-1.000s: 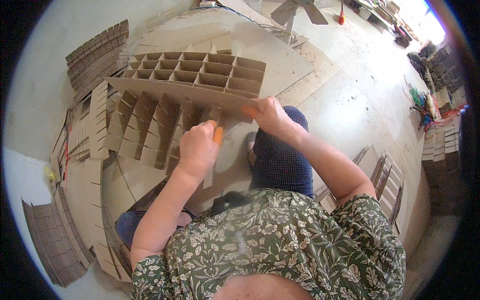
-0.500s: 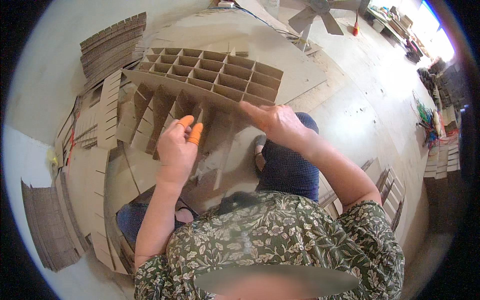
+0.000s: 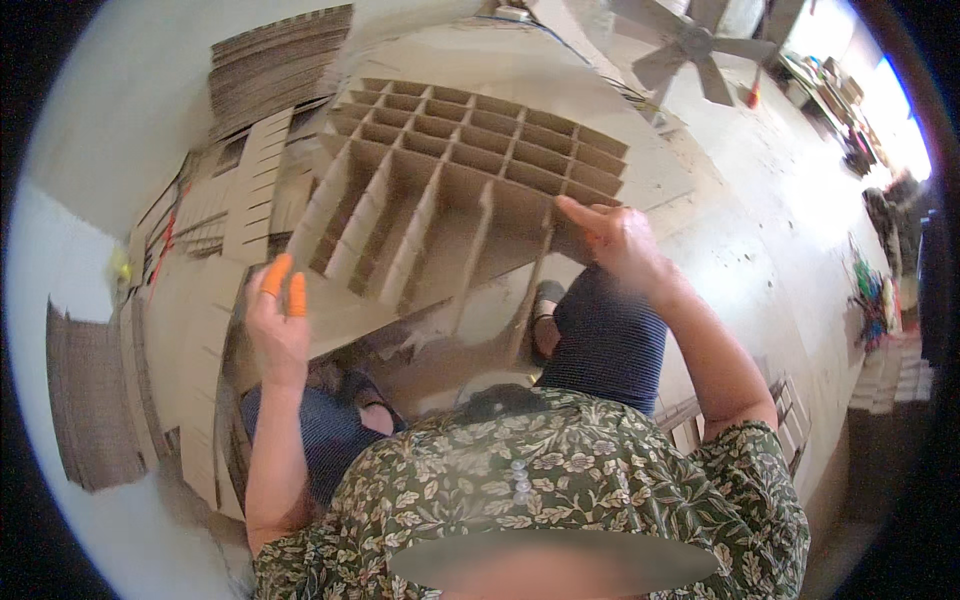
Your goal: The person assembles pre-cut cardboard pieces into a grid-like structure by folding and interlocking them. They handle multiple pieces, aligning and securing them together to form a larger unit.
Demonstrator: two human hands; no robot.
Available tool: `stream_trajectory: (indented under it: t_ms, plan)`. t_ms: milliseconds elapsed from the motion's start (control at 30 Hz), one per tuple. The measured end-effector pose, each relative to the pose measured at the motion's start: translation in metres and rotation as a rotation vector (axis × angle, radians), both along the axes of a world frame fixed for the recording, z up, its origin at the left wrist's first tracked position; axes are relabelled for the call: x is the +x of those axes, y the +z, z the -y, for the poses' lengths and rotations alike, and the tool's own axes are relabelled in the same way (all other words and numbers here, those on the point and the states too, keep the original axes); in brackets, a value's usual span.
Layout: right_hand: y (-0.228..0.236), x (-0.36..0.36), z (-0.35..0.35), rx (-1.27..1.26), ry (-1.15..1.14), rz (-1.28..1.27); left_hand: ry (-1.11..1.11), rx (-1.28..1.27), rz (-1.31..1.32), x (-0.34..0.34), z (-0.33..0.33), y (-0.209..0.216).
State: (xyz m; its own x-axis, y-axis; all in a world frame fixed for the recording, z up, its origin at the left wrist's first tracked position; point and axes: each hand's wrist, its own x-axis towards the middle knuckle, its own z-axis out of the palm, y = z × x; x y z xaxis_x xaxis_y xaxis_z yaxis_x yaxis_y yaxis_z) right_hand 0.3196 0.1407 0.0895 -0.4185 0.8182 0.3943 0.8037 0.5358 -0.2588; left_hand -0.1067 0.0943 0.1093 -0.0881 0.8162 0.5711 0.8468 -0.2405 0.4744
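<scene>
- One cardboard grid point(image 3: 460, 185) is set low over the floor point(image 3: 770, 230), its long dividers fanned toward the wearer's knees
- The left hand point(image 3: 278, 325) is held loosely open just beside the grid's left end, with nothing seen in it; orange covers point(image 3: 297, 297) are worn on two fingertips
- The right hand point(image 3: 622, 245) is placed at the grid's near right edge, a finger stretched along it (whether the edge is pinched cannot be told)
- Beyond the grid, a pale board point(image 3: 570, 85) is spread; the lighter floor to the right is flecked with dark specks
- At upper left, slotted strips point(image 3: 280, 70) are stacked by the pale wall point(image 3: 150, 90)
- A grey fan point(image 3: 697, 42) is stood beyond the board; tangled cords point(image 3: 875, 300) are heaped at far right
</scene>
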Motion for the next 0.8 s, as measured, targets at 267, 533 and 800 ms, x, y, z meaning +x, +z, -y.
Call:
stream_trajectory:
  t_ms: [267, 533, 800]
  plan:
    - [-0.018, -0.007, -0.017, 0.041, -0.091, -0.062, 0.621, -0.325, -0.571, -0.164, 0.01, -0.065]
    - [-0.003, -0.013, 0.0, 0.066, -0.173, -0.107, 0.512, -0.344, -0.347, -0.173, 0.0, -0.023]
    - [0.032, -0.047, 0.016, 0.116, 0.04, -0.592, 0.579, -0.171, 0.006, -0.172, 0.005, -0.001]
